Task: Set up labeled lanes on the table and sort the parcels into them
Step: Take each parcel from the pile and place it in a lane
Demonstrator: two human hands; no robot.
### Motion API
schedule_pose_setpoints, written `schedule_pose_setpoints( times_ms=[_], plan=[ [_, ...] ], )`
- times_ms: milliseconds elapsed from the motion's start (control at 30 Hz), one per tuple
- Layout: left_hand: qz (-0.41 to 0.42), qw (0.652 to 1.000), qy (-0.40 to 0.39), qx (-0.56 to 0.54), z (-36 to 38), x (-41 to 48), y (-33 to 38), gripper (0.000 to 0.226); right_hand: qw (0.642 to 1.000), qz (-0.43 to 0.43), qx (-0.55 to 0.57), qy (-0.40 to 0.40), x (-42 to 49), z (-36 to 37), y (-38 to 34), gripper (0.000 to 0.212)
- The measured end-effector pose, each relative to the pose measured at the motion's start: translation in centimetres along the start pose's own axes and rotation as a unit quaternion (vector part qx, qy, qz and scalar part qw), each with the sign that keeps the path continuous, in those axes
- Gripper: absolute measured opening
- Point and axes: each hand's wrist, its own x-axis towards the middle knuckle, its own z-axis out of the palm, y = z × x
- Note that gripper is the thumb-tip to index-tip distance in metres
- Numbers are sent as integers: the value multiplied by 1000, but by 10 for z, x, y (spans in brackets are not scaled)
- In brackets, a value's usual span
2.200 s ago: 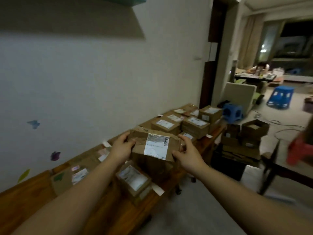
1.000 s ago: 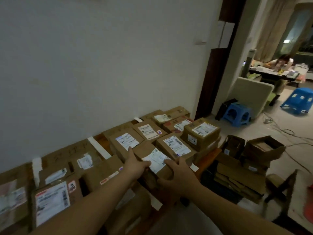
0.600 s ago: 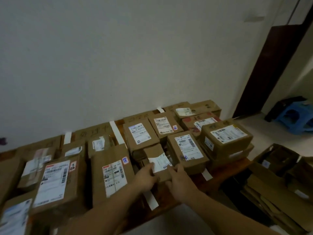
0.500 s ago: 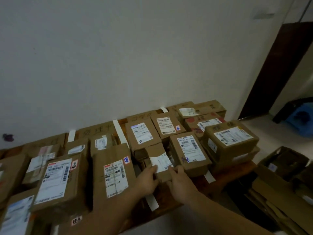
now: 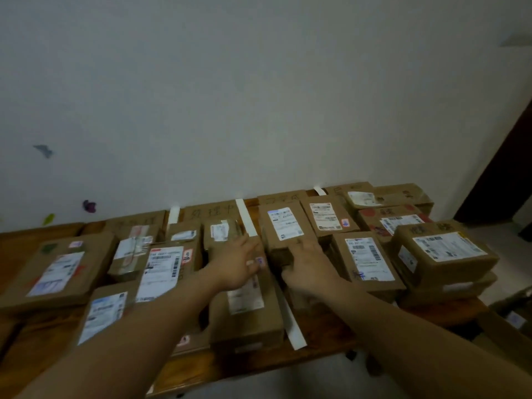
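Left grip (image 5: 236, 264): fingers straight and apart, flat on a long rectangular cardboard parcel (image 5: 247, 312). Right grip (image 5: 306, 267): laid against a small matte brown parcel (image 5: 279, 256), just right of the white tape strip (image 5: 246, 217) on the wooden table (image 5: 316, 349). Whether it clamps the parcel cannot be determined.

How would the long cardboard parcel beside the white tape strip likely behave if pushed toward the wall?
The long parcel looks like a stiff, square-edged box, so it should probably slide without bending. It lies flat and low, so tipping seems unlikely. Parcels crowd its far end, so it may jam.
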Motion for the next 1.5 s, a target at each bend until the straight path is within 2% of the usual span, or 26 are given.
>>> schedule_pose_setpoints(
  times_ms=[67,200,400,567,667,900,1100,1267,1500],
  plan=[
    [-32,999,21,19,-30,-17,-31,68,1000,-20,-2,-2,8,-2,-36,56],
    [-62,996,61,32,-93,-80,-117,67,996,-78,-35,-19,24,16,-130,64],
    [-175,978,90,72,-173,-199,-263,67,987,-152,-27,-34,38,67,-300,64],
    [-303,946,113,16,-218,-296,-362,70,975,-209,-14,-69,42,115,-423,63],
    [-351,928,121,-28,-236,-340,-418,71,966,-240,-34,-90,52,139,-484,60],
    [-454,874,148,-89,-258,-390,-537,75,946,-288,-30,-147,103,204,-609,69],
    [-489,851,171,-87,-303,-390,-628,74,933,-321,-2,-163,164,255,-707,64],
    [-501,845,173,-70,-337,-390,-691,73,926,-332,0,-180,203,283,-772,65],
    [-466,871,145,-56,-365,-374,-778,74,929,-319,16,-185,231,334,-829,63]
  ],
)
